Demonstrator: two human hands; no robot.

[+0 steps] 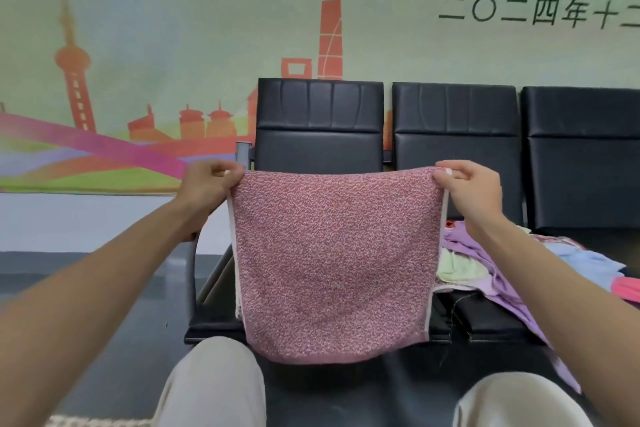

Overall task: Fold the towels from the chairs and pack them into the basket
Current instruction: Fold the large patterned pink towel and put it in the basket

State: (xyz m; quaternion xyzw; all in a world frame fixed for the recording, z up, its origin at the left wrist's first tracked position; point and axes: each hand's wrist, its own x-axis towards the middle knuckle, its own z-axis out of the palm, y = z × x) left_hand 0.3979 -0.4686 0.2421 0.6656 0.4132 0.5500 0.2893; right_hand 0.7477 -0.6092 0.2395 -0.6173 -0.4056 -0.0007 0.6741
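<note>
A speckled pink towel (332,263) hangs in the air in front of a row of black chairs (320,121). My left hand (207,189) pinches its top left corner and my right hand (472,191) pinches its top right corner. The towel looks doubled over, with its folded lower edge hanging just above my knees. A pile of loose towels (485,263) in purple, light green, light blue and pink lies on the chair seats to the right. Part of a woven edge, perhaps the basket (100,421), shows at the bottom left.
Three black padded chairs stand joined in a row against a wall with a colourful skyline mural (138,80). A grey metal armrest post (243,156) rises left of the first chair. Dark floor lies to the left. My knees in beige trousers (214,385) fill the bottom.
</note>
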